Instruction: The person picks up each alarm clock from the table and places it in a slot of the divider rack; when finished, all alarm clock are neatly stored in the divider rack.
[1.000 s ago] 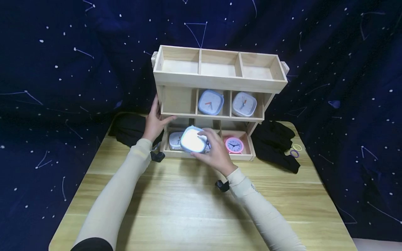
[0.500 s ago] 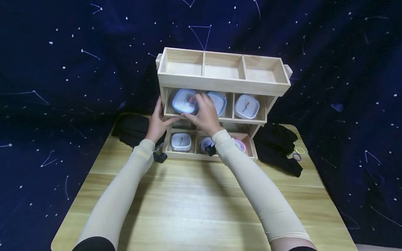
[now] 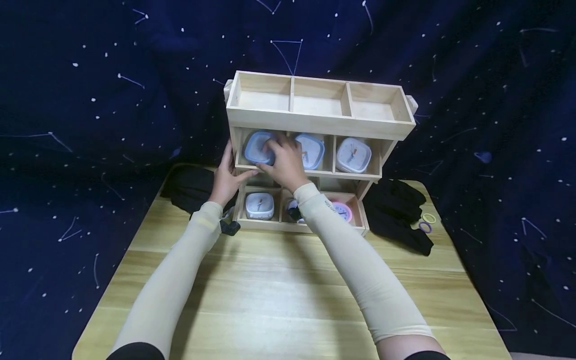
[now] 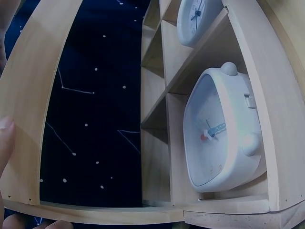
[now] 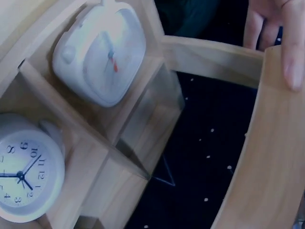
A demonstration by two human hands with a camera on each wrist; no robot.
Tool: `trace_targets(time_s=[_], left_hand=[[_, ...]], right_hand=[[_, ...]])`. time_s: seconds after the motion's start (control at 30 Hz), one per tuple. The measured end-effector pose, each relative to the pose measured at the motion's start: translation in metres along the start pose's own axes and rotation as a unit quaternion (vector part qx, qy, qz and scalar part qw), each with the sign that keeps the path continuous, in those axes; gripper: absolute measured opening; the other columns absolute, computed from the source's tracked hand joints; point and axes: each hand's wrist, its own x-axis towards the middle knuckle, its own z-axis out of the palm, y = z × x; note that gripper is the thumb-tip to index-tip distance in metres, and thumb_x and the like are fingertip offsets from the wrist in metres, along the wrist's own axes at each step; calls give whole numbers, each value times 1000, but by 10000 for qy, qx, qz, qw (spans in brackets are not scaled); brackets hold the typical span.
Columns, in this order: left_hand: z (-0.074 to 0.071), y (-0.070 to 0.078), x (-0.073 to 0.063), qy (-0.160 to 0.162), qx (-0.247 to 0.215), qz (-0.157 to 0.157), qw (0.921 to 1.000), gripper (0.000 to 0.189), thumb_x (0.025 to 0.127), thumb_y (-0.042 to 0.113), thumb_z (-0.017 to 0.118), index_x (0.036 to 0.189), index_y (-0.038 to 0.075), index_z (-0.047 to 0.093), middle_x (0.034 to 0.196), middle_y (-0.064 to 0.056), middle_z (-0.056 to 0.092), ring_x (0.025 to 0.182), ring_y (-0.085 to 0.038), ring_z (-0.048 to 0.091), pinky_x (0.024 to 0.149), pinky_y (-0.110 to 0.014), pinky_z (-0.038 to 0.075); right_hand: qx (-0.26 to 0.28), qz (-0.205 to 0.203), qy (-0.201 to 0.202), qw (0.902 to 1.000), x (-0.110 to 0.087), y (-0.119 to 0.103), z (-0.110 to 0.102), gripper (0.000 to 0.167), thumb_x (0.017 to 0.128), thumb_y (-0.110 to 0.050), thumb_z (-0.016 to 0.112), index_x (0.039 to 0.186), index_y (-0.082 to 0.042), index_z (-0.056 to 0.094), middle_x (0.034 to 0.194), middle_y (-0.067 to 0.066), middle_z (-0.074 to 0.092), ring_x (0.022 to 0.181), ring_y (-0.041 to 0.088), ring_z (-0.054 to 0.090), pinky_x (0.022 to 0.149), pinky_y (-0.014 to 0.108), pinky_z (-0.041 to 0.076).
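A wooden three-tier shelf [image 3: 317, 119] stands at the back of the table. In the left middle-tier compartment is a blue-rimmed square alarm clock [image 3: 254, 148]; my right hand [image 3: 285, 161] grips its right side, thumb low, fingers blurred over the face. My left hand [image 3: 224, 179] holds the shelf's left end, thumb along the front board. Beside the gripped clock sit another blue alarm clock [image 3: 311, 151] and a white one [image 3: 354, 155]. The bottom tier holds a white square alarm clock [image 4: 245, 138], a round white alarm clock [image 5: 29, 167] partly hidden by my right wrist, and a pink one [image 3: 344, 212].
The top tier's three compartments [image 3: 317, 104] hold nothing. Black cloth [image 3: 391, 212] lies at the right of the shelf, more black cloth [image 3: 191, 192] at the left. Yellow and purple rings [image 3: 425, 227] lie near the table's right edge. A dark starry curtain [image 3: 112, 110] hangs behind.
My right hand has carried the blue alarm clock from in front of the bottom tier up and into the left middle-tier compartment, then slightly leftward. My left hand has kept its hold on the shelf.
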Motion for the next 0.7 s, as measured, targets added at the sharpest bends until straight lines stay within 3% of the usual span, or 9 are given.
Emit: trace_targets(time_s=[0.2,0.43,0.6,0.7], left_hand=[[-1,-2,-1,-49,3,52,10000,117,92,16,85,172,41,4,182,-6,8,167,-28,16,136,-44,26],[-3,-2,-2,-130,188,28,9997,115,94,22,84,171,45,2,182,-5,9,167,-27,17,135,-45,27],[-11,0,-12,-65,756,-16,9971,111,97,31,81,172,38,-1,180,-10,11,166,-29,22,135,-45,28],[-16,2,-20,65,1368,-71,9906,104,101,38,76,173,33,2,178,-15,21,162,-35,31,132,-51,33]], right_hand=[[39,134,-136,9998,-2,-4,-1,18,93,-27,81,103,-13,77,164,11,52,157,36,41,131,59,31],[335,-122,104,9993,-17,0,-3,26,96,-28,81,113,-8,81,166,14,49,159,36,39,133,57,32],[669,-354,358,9965,-45,0,-13,26,97,-25,79,114,-5,79,160,17,55,158,37,40,129,61,36],[734,-380,433,9956,-67,4,-21,29,97,-27,79,117,-6,78,159,17,56,159,39,39,130,65,32]])
